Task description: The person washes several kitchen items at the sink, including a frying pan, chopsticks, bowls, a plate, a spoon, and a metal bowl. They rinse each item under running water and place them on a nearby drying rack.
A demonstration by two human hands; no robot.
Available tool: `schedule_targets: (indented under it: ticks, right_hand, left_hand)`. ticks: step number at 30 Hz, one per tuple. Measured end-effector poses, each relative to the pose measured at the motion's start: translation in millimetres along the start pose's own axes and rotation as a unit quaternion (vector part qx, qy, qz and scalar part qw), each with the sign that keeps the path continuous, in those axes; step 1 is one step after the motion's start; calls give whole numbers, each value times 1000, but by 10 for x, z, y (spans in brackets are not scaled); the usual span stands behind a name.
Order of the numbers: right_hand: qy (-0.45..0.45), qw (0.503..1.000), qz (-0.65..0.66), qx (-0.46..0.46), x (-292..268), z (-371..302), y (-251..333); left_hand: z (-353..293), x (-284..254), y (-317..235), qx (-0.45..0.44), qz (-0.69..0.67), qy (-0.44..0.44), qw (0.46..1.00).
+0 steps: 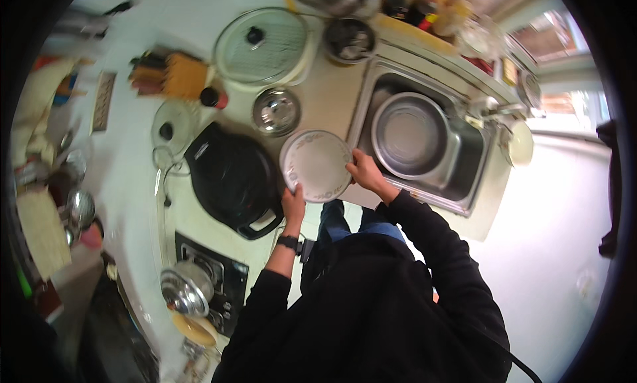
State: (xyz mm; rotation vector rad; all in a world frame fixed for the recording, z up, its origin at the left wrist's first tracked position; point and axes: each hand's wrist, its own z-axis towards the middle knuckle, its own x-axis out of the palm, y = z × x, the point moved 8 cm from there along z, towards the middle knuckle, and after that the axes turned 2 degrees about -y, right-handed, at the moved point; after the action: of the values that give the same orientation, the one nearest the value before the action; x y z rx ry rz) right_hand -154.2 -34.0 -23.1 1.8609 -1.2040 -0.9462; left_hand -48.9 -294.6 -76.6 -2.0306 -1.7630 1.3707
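A white plate with a grey floral rim is held level in front of me, near the counter's front edge. My left hand grips its lower left rim, the thumb lying over the top. On the opposite side my right hand is closed on the right rim, close to the sink. Fingers under the plate are hidden. A large round metal basin sits inside the sink. Left of the plate lies a black electric griddle, its handle toward me. A shiny metal bowl stands just beyond the plate.
A large glass-lidded pan and a dark pot stand at the back. At the left are a knife block, a glass lid, and a gas stove bearing a metal kettle. The faucet rises at the sink's right.
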Motion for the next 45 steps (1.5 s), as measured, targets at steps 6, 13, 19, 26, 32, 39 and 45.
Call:
schedule_targets:
  ticks: [6, 13, 19, 26, 32, 39, 45]
  right_hand:
    - [-78, 975, 196, 74, -953, -405, -628]
    - [-331, 846, 409, 85, -3090, -118, -1452]
    - [-305, 822, 468, 109, -3438, 268, -1693]
    - [-395, 842, 360, 66, -3612, 295, -1633]
    - [-316, 872, 373, 27, -3623, 302, -1754]
    - [-377, 904, 187, 71, -3723, 333, -1858]
    - [-417, 896, 142, 64, -3758, 321, -1918]
  left_hand:
    - [-268, 646, -784, 81, -238, 150, 956]
    - [-653, 1842, -2278, 320, 93, 137, 933]
    - [-784, 2457, -2729, 366, 160, 113, 910]
    - [-568, 2770, -2274, 99, -66, 210, 970]
    - [-375, 2882, -2134, 84, -142, 239, 957]
    - [-473, 3004, -2057, -40, -203, 312, 927]
    - [-435, 3197, -1883, -87, -241, 335, 907]
